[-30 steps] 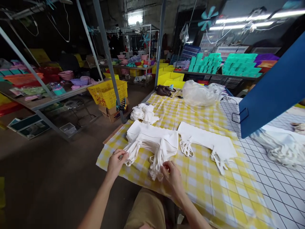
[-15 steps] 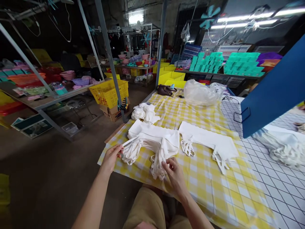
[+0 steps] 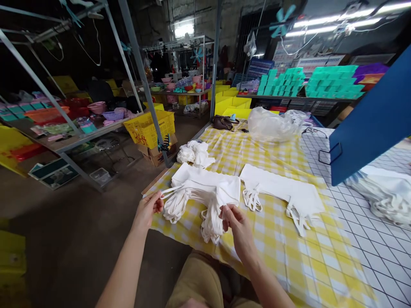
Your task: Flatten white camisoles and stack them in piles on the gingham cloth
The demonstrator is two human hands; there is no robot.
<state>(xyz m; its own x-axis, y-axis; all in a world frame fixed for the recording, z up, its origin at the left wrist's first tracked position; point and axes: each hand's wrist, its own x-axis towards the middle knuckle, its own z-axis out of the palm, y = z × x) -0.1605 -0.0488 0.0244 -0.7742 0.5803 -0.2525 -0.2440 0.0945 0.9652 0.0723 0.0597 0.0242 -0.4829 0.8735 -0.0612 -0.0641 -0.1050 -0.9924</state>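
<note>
A stack of white strappy tops [image 3: 208,177] lies in front of me, its looped straps hanging in two bunches toward my lap. My left hand [image 3: 149,209] pinches one thin strap [image 3: 170,189] and draws it out taut to the left. At the right bunch of straps [image 3: 212,222], my right hand [image 3: 236,220] has thumb and fingers closed on a strap at the bunch's upper edge; the fingers partly hide it. Beside the stack, to the right, more white tops [image 3: 281,184] lie flat with straps toward me.
A yellow checked cloth [image 3: 272,239] covers the table. Crumpled white fabric [image 3: 195,153] sits behind the stack, with a clear plastic bag [image 3: 268,124] and dark handbag [image 3: 223,122] farther back. A blue panel [image 3: 369,119] slants at right. A metal post [image 3: 150,85] rises at the table's left edge.
My left hand has shifted slightly left and up, lifting its strap away from the stack. The right hand has moved up a little along the right bunch. The view has turned slightly.
</note>
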